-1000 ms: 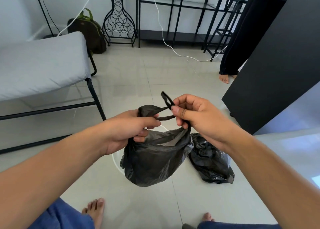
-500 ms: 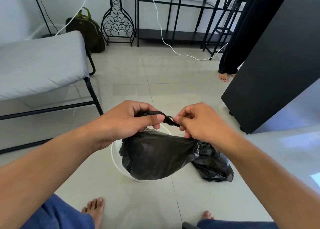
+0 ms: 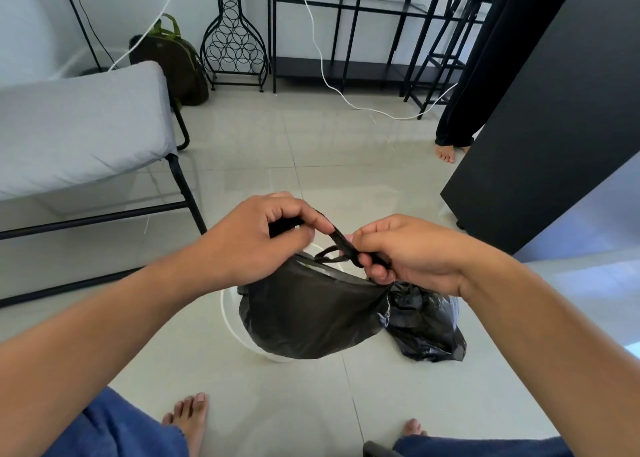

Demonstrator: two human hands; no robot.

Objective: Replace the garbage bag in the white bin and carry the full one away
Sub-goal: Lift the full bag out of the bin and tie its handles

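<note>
Fingers of your left hand (image 3: pixel 256 238) are clenched on one black handle strip of the full garbage bag (image 3: pixel 311 314); fingers of your right hand (image 3: pixel 398 252) pinch the other strip just beside them. One second ago the right hand held its handle looped upward, clear of the left; half a second ago both hands pulled the strips flat and taut. Now the strips cross between your hands and a small loop shows below the crossing. Judge this as a knot in progress, not yet drawn tight.

The bag hangs from your grip directly above the white bin (image 3: pixel 235 328), hiding most of its rim. A second black bag (image 3: pixel 426 328) lies crumpled on the floor tiles (image 3: pixel 311 404), just beside the bin on its right.

Finish and tighten the knot before carrying. Whether the floor bag is the replacement liner cannot be told from this view.
</note>
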